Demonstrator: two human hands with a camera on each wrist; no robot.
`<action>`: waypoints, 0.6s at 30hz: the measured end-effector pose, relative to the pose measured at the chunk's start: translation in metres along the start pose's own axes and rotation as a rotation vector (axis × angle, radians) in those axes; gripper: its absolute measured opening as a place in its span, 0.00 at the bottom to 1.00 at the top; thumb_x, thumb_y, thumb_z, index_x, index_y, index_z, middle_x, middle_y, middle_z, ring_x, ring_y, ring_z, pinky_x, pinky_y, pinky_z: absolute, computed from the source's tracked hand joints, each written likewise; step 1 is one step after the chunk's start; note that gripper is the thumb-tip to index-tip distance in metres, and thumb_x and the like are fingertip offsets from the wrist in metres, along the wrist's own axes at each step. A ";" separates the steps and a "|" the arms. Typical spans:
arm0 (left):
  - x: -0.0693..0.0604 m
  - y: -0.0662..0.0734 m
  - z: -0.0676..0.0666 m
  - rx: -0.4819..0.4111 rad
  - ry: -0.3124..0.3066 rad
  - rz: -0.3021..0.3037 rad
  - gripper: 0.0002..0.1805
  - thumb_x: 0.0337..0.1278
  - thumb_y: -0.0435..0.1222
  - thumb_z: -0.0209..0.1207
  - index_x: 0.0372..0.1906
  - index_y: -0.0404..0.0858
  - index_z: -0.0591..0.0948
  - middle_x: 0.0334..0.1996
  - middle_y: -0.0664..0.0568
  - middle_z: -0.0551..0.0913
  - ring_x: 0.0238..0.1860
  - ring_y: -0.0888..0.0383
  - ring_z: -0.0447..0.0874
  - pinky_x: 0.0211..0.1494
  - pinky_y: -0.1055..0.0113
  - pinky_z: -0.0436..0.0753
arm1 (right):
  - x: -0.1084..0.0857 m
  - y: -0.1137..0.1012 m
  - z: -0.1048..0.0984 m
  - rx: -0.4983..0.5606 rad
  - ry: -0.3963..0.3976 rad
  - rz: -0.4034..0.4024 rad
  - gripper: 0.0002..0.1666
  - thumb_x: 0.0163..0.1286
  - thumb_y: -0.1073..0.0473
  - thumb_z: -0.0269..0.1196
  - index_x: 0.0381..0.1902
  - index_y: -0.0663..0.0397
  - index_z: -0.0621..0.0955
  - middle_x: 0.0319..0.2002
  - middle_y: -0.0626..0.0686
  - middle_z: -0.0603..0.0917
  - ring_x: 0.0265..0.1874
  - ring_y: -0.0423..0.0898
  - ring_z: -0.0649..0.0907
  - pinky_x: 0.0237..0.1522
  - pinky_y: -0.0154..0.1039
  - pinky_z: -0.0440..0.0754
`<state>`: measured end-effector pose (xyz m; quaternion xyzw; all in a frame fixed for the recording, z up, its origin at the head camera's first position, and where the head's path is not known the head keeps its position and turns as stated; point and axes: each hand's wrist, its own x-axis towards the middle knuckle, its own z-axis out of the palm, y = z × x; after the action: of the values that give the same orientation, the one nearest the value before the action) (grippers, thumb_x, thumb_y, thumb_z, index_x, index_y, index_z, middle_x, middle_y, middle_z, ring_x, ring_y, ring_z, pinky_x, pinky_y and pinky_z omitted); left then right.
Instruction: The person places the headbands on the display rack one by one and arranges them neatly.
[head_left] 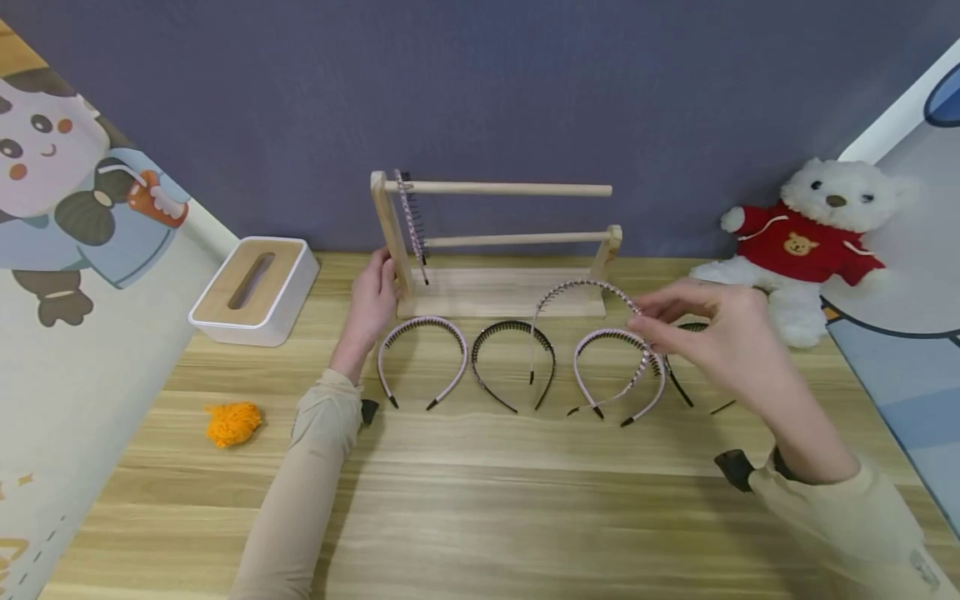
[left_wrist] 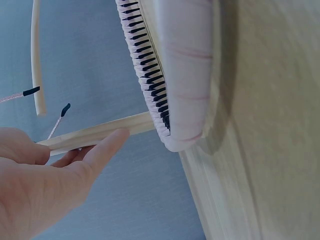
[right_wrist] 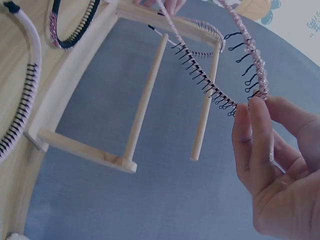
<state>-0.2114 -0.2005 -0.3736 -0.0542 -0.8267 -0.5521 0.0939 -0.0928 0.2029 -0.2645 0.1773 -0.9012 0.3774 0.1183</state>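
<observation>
Blue-grey wall [head_left: 480, 100]: rising behind a wood-grain table [head_left: 480, 517].
Right hand [head_left: 708, 325]: pinching a beaded headband [head_left: 581, 283] at one side of its arch, between thumb and fingers.
Beaded headband: held above the table in front of the wooden rack [head_left: 502, 292], open ends [head_left: 532, 377] downward.
Left hand [head_left: 375, 287]: grasping the left upright [head_left: 388, 225] of the wooden rack.
Upper rod [head_left: 510, 189]: bearing one hung headband [head_left: 410, 221] beside the left upright; free at the right end.
Snag risk: likeliest, by judgement, from teeth [right_wrist: 201, 77] catching on the lilac headband [head_left: 609, 332] overlapped below; contact impossible to tell.
Slip risk: possible twisting or dropping, owing to a one-sided pinch.
Rack risk: perhaps shifting or tipping under a push against the upper rod, with the left hand's hold slackened.
Tissue box [head_left: 290, 308]: white-walled, wood-lidded, set left of the wooden rack; contents not visible through the slot.
Table row: another lilac band [head_left: 423, 321], a black band [head_left: 513, 325] and a partly hidden dark band [head_left: 681, 387], laid out alongside the lilac headband.
</observation>
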 end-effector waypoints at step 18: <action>0.000 0.001 0.001 -0.013 -0.003 -0.001 0.24 0.90 0.33 0.38 0.78 0.24 0.66 0.71 0.26 0.73 0.71 0.33 0.75 0.68 0.46 0.85 | 0.019 0.000 -0.023 0.026 0.143 0.064 0.13 0.63 0.68 0.80 0.46 0.61 0.92 0.27 0.28 0.87 0.23 0.28 0.86 0.26 0.19 0.79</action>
<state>-0.2112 -0.1994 -0.3732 -0.0554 -0.8231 -0.5576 0.0923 -0.1078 0.2153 -0.2419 0.1225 -0.8907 0.4042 0.1679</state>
